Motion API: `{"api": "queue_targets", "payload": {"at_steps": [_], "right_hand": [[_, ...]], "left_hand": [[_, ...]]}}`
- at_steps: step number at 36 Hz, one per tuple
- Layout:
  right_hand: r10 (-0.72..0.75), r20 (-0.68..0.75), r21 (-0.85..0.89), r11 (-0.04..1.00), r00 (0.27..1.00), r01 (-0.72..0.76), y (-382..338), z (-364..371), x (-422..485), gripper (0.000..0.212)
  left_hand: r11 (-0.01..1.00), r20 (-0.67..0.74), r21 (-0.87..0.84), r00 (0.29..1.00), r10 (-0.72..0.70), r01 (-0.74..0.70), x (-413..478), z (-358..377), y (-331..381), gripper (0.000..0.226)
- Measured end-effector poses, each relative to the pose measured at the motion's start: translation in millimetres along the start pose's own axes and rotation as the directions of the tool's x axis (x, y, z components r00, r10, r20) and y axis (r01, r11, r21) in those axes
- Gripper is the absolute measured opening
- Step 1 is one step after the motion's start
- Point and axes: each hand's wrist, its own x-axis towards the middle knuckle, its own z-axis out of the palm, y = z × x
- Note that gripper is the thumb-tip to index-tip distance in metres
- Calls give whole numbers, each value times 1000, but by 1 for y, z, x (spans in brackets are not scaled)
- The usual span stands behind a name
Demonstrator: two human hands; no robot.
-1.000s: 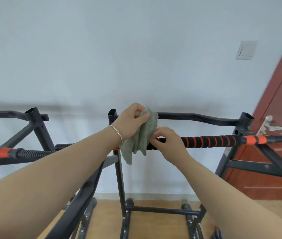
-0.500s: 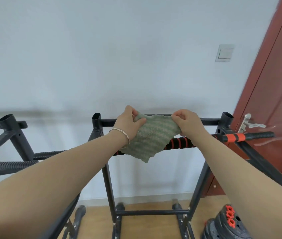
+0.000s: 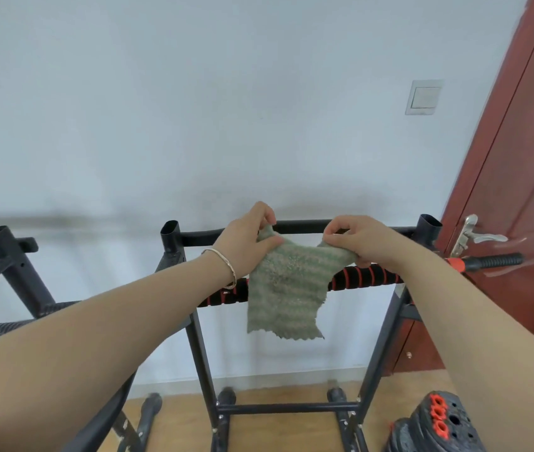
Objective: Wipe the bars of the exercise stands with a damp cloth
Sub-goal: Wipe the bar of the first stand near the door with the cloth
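A green striped cloth (image 3: 286, 291) hangs spread between my two hands, draped in front of a black bar with red rings (image 3: 365, 277). My left hand (image 3: 246, 243) pinches the cloth's upper left corner; a bracelet is on that wrist. My right hand (image 3: 353, 238) pinches the upper right corner. Behind both hands runs the plain black top bar (image 3: 301, 227) of the middle exercise stand (image 3: 198, 337). A second stand (image 3: 8, 265) is at the left, partly hidden by my left arm.
A red-brown door (image 3: 520, 190) with a metal handle (image 3: 474, 238) is close on the right. A light switch (image 3: 423, 96) sits on the white wall. Black weight plates with orange knobs (image 3: 438, 419) lie on the wooden floor at the lower right.
The bunched cloth has been opened out flat between both hands. My right hand moved from the padded bar up to the cloth's right corner. The view shifted right and down.
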Motion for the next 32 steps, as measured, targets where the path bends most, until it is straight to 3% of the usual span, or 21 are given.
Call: {"api": "queue_targets", "payload": {"at_steps": [7, 10, 12, 15, 17, 19, 22, 26, 28, 29, 30, 32], "right_hand": [[-91, -73, -150, 986, 993, 79, 27, 14, 18, 10], [-137, -77, -188, 975, 988, 121, 30, 14, 20, 9], [-164, -70, -263, 954, 984, 141, 35, 13, 23, 10], [-87, -44, -496, 866, 995, 53, 40, 15, 30, 28], [53, -36, -627, 777, 998, -64, 44, 22, 34, 49], [148, -66, -705, 693, 987, -151, 46, 27, 34, 67], [154, -99, -724, 666, 983, -177, 48, 30, 33, 56], [-24, -101, -829, 555, 995, -71, 52, 31, 27, 4], [-91, -115, -850, 524, 989, -50, 61, 35, 22, 17], [-143, -115, -868, 495, 983, -29, 64, 36, 21, 8], [-222, -135, -886, 462, 966, -18, 68, 38, 19, 13], [-422, -252, -868, 496, 871, -11, 84, 45, 16, 41]], "left_hand": [[986, 20, 150, 997, -75, 71, 5, 15, -26, 31], [877, -42, 470, 994, -96, 105, 10, 24, -29, 29], [779, -35, 627, 999, 6, 17, 10, 36, -21, 32], [807, 204, 547, 970, 130, -223, 2, 56, 6, 42], [872, 366, 451, 930, 16, -192, -1, 69, 17, 47], [867, 426, 477, 900, -89, -140, -2, 81, 15, 50], [769, 420, 607, 902, -97, -200, 1, 88, 7, 50], [773, 437, 620, 877, -200, -133, 7, 87, 10, 52], [777, 470, 620, 846, -251, -114, 12, 82, 14, 56], [785, 497, 609, 826, -265, -115, 15, 79, 14, 56], [802, 530, 587, 801, -278, -110, 17, 77, 13, 56], [846, 574, 531, 752, -326, -39, 22, 72, 8, 63]]}}
